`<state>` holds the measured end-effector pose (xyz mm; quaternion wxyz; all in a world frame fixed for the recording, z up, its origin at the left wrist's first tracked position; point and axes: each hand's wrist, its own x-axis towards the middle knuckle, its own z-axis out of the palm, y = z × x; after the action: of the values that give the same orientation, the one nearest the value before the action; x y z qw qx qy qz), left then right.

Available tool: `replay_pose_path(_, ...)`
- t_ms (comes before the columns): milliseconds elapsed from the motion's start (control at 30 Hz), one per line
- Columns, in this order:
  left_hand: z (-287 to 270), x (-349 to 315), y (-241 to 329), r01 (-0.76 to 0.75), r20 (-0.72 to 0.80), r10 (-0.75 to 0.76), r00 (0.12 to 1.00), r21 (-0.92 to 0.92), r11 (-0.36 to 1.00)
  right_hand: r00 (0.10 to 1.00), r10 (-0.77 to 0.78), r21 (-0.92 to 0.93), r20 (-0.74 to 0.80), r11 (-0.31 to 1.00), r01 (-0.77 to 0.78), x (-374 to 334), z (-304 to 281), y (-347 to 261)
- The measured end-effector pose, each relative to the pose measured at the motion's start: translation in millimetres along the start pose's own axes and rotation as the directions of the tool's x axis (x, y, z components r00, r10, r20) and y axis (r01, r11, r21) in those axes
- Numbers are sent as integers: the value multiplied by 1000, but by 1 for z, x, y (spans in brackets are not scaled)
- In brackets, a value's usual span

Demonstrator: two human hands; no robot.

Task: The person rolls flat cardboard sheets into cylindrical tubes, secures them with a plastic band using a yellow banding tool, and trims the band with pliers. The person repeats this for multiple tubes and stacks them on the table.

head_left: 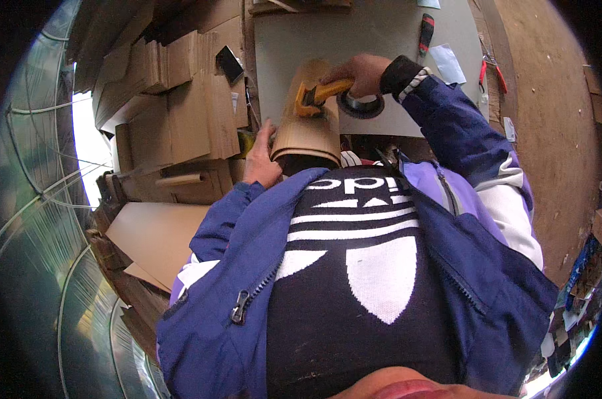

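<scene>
On the pale tabletop [374,40] in front of me lies a bent tan cardboard piece [307,139], its near end curved like an arch. My left hand [263,163] rests along the cardboard's left edge, index finger stretched forward and thumb near the front lip. My right hand [362,73] is closed around the handle of a yellow tape dispenser [309,100], whose head is against the top of the cardboard. A dark tape roll [361,106] sits just below my right hand; whether it is mounted on the dispenser cannot be made out.
Stacked flattened cardboard [188,100] fills the left side, with a dark phone [230,64] on it. A red-and-black utility knife [426,33], white paper [448,64] and a red-handled tool [499,74] lie toward the right. Brown floor [547,133] stretches beyond.
</scene>
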<state>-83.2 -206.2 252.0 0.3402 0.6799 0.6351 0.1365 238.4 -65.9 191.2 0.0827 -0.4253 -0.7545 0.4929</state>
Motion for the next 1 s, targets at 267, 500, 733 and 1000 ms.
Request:
replay_pose_path(267,-5,-16,28,12,111,-15,994,23,1000,986,135,-161,102,980,-118,-75,14,-15)
replay_pose_path(500,-6,2,55,-200,151,177,973,152,968,896,143,-409,420,911,47,-13,-19,-29)
replay_pose_path(733,-29,49,68,-137,258,68,964,259,956,861,419,-663,288,736,-136,-64,21,82)
replay_pose_path(1000,-56,99,46,-237,224,183,957,247,939,751,310,691,-583,675,259,-57,38,66)
